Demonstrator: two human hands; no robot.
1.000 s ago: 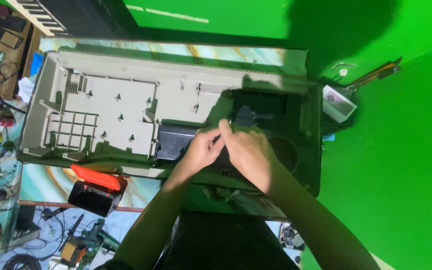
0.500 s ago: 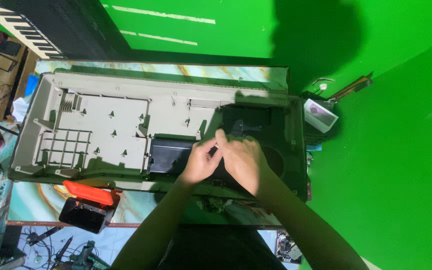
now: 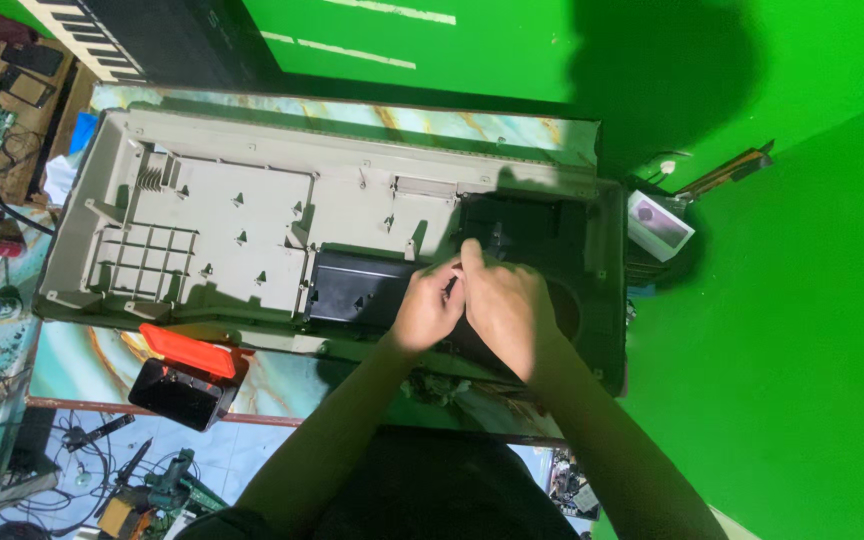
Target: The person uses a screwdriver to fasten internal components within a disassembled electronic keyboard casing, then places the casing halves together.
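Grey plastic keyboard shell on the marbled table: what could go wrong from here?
1. The long grey plastic shell seems to overhang the marbled table at the right, right where the left hand and right hand press on the black inner panel; it might tip or flex.
2. The open black box with an orange lid sits at the table's near edge by the left forearm; an elbow could knock it off.

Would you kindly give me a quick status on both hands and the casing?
Left hand and right hand together, pinching a small dark part. Grey plastic casing open side up on table. Orange-lidded black box clear at near edge.
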